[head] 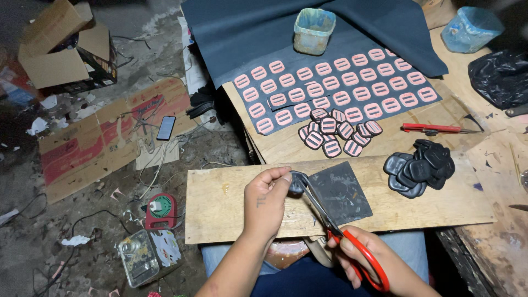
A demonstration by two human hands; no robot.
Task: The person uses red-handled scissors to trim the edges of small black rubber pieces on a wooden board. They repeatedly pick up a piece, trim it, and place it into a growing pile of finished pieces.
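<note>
Left hand [267, 201]: closed on a small dark rubber piece [297, 181], pinched at the near left of the wooden board [220, 206].
Right hand [366, 258]: closed through the red handles of the scissors [330, 225], blades raised toward the held piece.
Step, as I judge it: trimming the piece's edge.
What the cut calls for: turning the piece steadily between the blades.
Nearby: dark sheet [341, 192] just right of the piece; pile of black pieces [421, 168] to the right; rows of pink buckle shapes [341, 88] on the far table [495, 242].
</note>
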